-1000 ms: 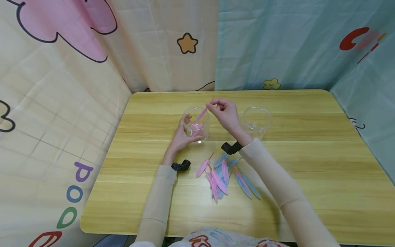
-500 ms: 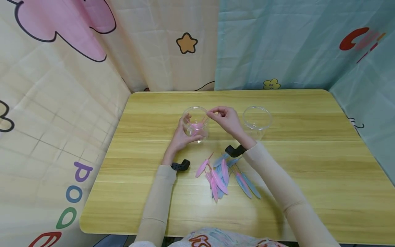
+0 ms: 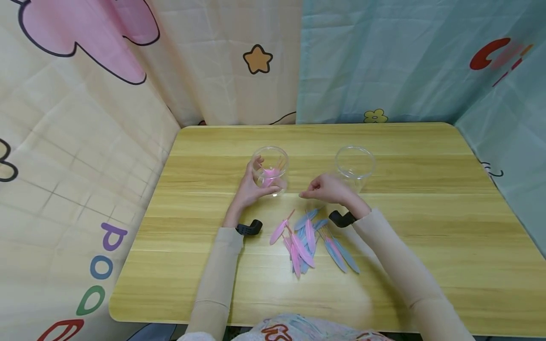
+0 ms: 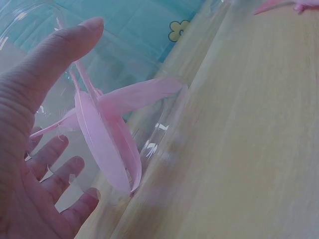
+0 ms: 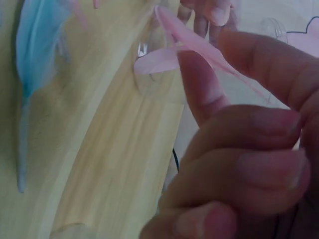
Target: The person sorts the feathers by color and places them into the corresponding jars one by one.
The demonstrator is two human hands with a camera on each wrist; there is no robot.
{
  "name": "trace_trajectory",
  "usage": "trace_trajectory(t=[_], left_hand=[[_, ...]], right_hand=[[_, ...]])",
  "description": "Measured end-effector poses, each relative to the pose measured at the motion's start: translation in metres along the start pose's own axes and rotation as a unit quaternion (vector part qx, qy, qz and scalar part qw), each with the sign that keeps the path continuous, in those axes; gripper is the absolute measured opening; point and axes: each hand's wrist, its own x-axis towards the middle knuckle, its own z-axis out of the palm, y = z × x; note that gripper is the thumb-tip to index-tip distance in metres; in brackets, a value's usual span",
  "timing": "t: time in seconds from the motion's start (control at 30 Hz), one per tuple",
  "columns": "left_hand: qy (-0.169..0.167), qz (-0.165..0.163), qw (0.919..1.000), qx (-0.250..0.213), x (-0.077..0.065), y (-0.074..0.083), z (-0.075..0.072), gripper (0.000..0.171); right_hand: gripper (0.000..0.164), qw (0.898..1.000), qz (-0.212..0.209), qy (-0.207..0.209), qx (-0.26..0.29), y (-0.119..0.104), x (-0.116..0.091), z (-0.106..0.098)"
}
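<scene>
My left hand (image 3: 252,185) grips a clear plastic cup (image 3: 273,150), thumb on one side and fingers on the other. Several pink feathers (image 4: 107,144) lie inside that cup, some stems leaning up its wall. My right hand (image 3: 330,188) is above the table, between the cup and the feather pile, and holds nothing. In the right wrist view its thumb and index finger are apart and the other fingers are loosely curled. Nearer the body, a loose pile of pink feathers (image 3: 303,251) and blue feathers (image 3: 347,255) lies on the table.
A second clear plastic cup (image 3: 355,154) stands upright to the right, just beyond my right hand. The wooden table (image 3: 426,227) has curtains (image 3: 375,61) behind it and at both sides.
A pink feather has gone from my right hand into the left cup. The right hand has then moved down and right, toward the pile. My left hand keeps its place on the cup.
</scene>
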Motion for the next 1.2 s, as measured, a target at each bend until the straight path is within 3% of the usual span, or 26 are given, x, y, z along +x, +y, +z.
trace_trajectory(t=[0.1, 0.23, 0.77, 1.03, 1.2], left_hand=[[-0.001, 0.000, 1.0000, -0.002, -0.001, 0.000, 0.000, 0.107], [-0.001, -0.002, 1.0000, -0.002, -0.001, -0.001, 0.001, 0.106], [0.001, 0.003, 1.0000, 0.007, 0.000, -0.002, 0.001, 0.105], [0.001, 0.002, 1.0000, 0.009, 0.000, -0.002, 0.001, 0.105], [-0.001, 0.006, 0.9999, 0.010, 0.000, -0.001, 0.000, 0.105]], right_hand=[[0.039, 0.999, 0.003, -0.045, -0.012, 0.005, -0.005, 0.004], [0.040, 0.997, -0.002, -0.070, -0.023, 0.010, -0.007, 0.010], [0.051, 0.995, 0.024, -0.079, -0.063, 0.012, -0.007, 0.028], [0.043, 0.996, 0.031, -0.067, -0.043, 0.017, -0.005, 0.034], [0.043, 0.997, 0.032, -0.071, -0.004, 0.023, -0.004, 0.037]])
